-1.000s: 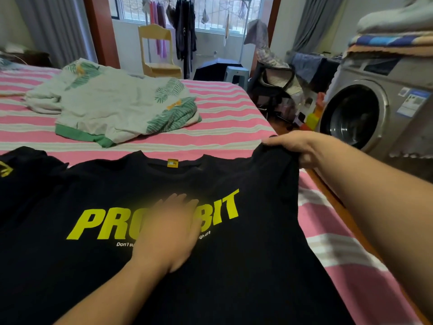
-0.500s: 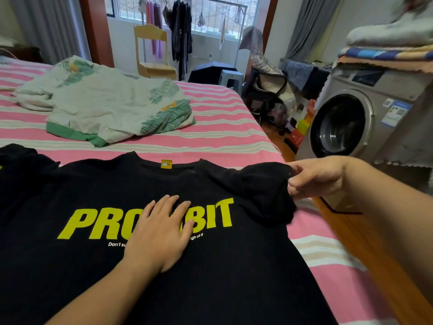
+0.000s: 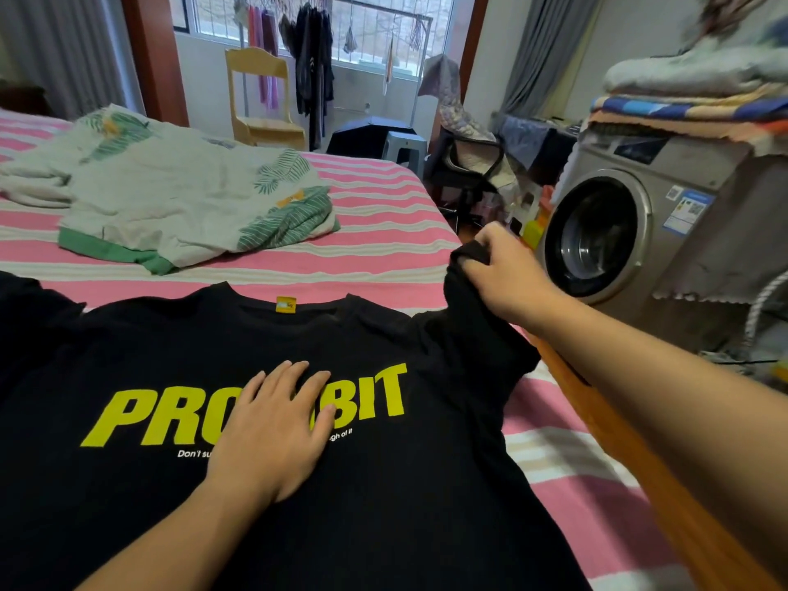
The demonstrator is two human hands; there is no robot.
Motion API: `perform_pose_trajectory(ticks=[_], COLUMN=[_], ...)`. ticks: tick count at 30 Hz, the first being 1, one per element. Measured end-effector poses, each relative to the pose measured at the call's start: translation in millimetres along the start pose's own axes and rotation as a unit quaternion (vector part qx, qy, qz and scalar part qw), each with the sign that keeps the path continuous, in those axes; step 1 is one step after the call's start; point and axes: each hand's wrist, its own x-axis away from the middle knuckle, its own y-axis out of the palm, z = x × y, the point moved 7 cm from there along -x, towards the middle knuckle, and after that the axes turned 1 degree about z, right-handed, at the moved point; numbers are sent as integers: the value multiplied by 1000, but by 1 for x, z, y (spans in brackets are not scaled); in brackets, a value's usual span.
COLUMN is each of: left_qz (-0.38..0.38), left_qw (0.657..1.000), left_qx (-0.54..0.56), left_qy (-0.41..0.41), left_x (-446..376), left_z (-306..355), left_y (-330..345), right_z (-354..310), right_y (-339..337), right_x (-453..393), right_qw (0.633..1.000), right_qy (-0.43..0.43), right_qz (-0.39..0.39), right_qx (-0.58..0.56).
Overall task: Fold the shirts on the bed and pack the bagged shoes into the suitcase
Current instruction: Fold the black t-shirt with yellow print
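Nearest, the left hand (image 3: 273, 432) lies flat with straight fingers on the chest of the black shirt (image 3: 383, 505), pinning it to the bed (image 3: 383, 258). Further right, the right hand (image 3: 499, 275) grips the bunched sleeve (image 3: 473, 334), lifted off the sheet near the bed's edge. If that sleeve comes across unevenly, the fold would likely crease — or drag the body askew. Beyond lies a crumpled leaf-print shirt (image 3: 179, 206), not yet folded. No suitcase or bagged shoes in view.
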Motion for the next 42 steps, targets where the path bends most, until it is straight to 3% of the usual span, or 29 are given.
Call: perform_pose_trajectory(ticks=[2, 3, 6, 9, 10, 14, 16, 18, 21, 24, 26, 28, 29, 32, 35, 39, 42], left_qz=[-1, 0, -11, -42, -51, -58, 21, 42, -50, -149, -47, 94, 98, 5, -5, -80, -158], left_qw=[1000, 1000, 1000, 999, 998, 998, 1000, 998, 993, 965, 972, 983, 986, 986, 991, 996, 982], left_qx=[1, 1, -4, -29, -43, -28, 12, 42, 11, -66, -121, -114, -116, -167, -123, 17, 36], left_qy=[2, 2, -3, -13, -14, 2, -4, -8, 111, 207, 198, 109, 68, -5, -58, 41, 99], left_x=[0, 0, 0, -4, -10, -71, -114, -157, -208, -224, -233, -232, -227, -210, -205, -122, -17], left_z=[1, 1, 2, 8, 12, 21, 19, 19, 49, 73, 74, 67, 65, 63, 79, 136, 166], left_y=[0, 0, -1, -9, -13, -33, -46, -47, -23, 1, -13, -34, -30, 13, 0, -16, 1], right_z=[27, 47, 116, 139, 141, 170, 180, 185, 200, 207, 211, 215, 218, 208, 215, 222, 207], right_y=[-33, -46, -52, -24, -16, 8, 19, 18, 15, 16, 17, 16, 16, 19, 16, 15, 10], right_x=[-5, -4, 20, 79, 93, 109, 111, 112, 110, 110, 109, 109, 111, 119, 115, 117, 118], right_qw=[988, 976, 930, 870, 856, 854, 843, 845, 850, 851, 848, 842, 837, 831, 834, 823, 837], right_qy=[57, 118, 306, 476, 498, 503, 515, 516, 517, 515, 519, 528, 535, 550, 542, 560, 539], right_qz=[98, 106, 3, -128, -130, 7, 52, 86, 93, 95, 100, 108, 110, 90, 102, 91, 80], right_qx=[106, 146, 202, 6, -52, -131, -145, -112, -39, -31, -39, -35, -30, -8, -15, -25, -55])
